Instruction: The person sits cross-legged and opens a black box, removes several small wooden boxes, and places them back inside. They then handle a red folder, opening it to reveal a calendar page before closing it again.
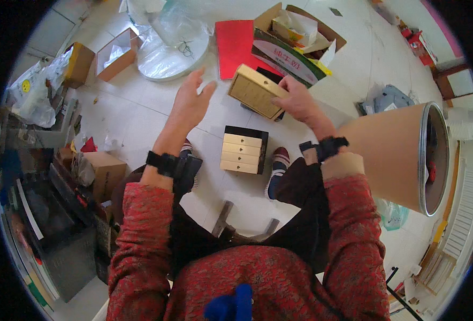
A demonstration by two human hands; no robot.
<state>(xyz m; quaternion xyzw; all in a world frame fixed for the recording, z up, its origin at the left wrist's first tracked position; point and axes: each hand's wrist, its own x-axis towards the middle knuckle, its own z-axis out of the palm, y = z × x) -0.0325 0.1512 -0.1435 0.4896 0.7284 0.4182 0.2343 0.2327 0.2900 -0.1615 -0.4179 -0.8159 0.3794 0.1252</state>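
Note:
My right hand grips the right end of a gold-coloured box with a small hole in its narrow side. The box is tilted, and a dark object partly hidden by it shows behind and below. To its left, my left hand is raised with thumb and fingers apart, holding nothing. On the floor between my feet stands a black case with several gold drawer fronts, each with a small dark heart-like mark.
A red sheet and an open carton with packaging lie ahead. A plastic-wrapped round base and an open box stand ahead left. A large cardboard drum lies at right; a cardboard box is at left.

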